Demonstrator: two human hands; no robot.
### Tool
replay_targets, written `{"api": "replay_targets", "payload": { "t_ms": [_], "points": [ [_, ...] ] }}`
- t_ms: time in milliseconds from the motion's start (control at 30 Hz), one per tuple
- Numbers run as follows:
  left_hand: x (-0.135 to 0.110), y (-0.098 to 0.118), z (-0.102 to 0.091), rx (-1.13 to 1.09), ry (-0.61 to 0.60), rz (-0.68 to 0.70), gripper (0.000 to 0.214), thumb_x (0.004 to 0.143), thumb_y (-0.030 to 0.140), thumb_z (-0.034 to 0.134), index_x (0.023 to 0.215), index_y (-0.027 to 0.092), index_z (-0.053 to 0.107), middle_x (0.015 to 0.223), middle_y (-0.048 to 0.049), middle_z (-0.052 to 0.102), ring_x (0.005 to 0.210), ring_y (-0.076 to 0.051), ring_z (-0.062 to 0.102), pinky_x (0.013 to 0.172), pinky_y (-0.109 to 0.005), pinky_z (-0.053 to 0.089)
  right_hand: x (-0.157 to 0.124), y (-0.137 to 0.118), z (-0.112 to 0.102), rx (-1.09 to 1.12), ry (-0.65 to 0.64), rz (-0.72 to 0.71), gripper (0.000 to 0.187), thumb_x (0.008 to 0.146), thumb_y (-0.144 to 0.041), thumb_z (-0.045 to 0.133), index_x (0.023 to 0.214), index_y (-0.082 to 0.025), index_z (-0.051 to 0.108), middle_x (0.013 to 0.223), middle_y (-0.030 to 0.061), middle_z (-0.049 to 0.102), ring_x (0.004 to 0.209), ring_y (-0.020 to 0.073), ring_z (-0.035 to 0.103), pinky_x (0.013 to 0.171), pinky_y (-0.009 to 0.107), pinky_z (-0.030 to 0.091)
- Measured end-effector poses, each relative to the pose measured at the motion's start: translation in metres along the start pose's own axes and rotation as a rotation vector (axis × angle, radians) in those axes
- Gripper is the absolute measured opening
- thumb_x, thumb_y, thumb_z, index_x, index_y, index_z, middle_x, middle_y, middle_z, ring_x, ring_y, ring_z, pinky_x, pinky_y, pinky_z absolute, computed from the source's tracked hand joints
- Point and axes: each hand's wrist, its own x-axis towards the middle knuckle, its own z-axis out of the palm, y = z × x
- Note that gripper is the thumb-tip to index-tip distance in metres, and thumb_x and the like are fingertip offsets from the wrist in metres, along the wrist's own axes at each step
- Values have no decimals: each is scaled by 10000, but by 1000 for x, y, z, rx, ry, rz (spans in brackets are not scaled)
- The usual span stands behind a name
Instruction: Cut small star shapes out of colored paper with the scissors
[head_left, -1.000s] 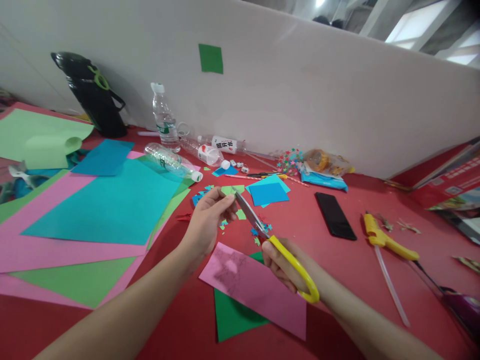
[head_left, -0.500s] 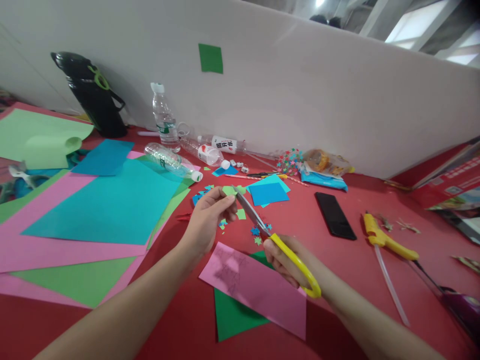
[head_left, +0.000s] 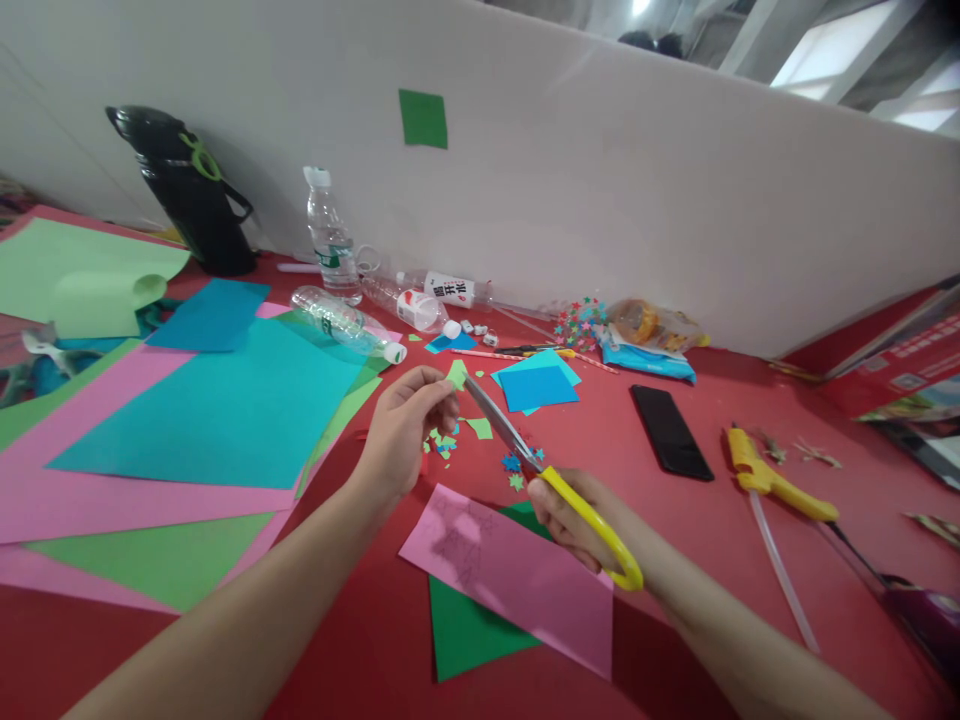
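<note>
My left hand pinches a small piece of light green paper between thumb and fingers. My right hand is wrapped round the yellow handles of a pair of scissors. The blades look closed, and their tip lies just beside the green piece. Under the hands are green scraps, small blue stars and a green star. Nearer to me, a pink sheet with pencilled star outlines overlaps a dark green sheet.
Large coloured sheets cover the left side. Behind them stand a black flask and a water bottle; other plastic bottles lie down. On the right are a phone, a yellow glue gun and a red box.
My left hand has drawn slightly left from the scissors with a smaller green piece. A bit of green paper now lies on the table behind the blade tip.
</note>
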Motion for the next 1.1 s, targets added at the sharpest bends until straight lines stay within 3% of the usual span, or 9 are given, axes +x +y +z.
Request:
{"api": "replay_targets", "payload": {
  "t_ms": [233,500,767,1100],
  "points": [
    [-4,-2,7,-3,-94,-51,174,839,264,609,699,165,581,639,-1,633,515,-90,543,524,-225,423,-2,-1,1,10,1,-43,521,841,-701,491,653,-227,381,436,-118,262,303,42,235,254,145,252],
    [-2,-2,5,-39,-59,10,79,821,221,599,756,177,587,693,3,671,525,-103,567,553,-249,457,1,1,0,-2,10,-14,482,842,-646,540,661,-224,393,439,-114,293,308,42,245,263,141,243],
    [-3,0,3,9,-45,55,119,825,190,599,711,185,567,609,32,613,522,-80,530,526,-206,418,1,1,-3,20,-34,25,445,839,-621,553,686,-221,432,435,-114,288,320,47,242,278,146,240],
    [0,0,-1,90,-62,53,111,821,195,602,712,177,597,600,26,607,515,-79,524,506,-206,405,0,-2,-5,-53,-59,6,497,812,-691,517,686,-217,438,456,-105,314,330,45,257,288,155,272]
  ]
}}
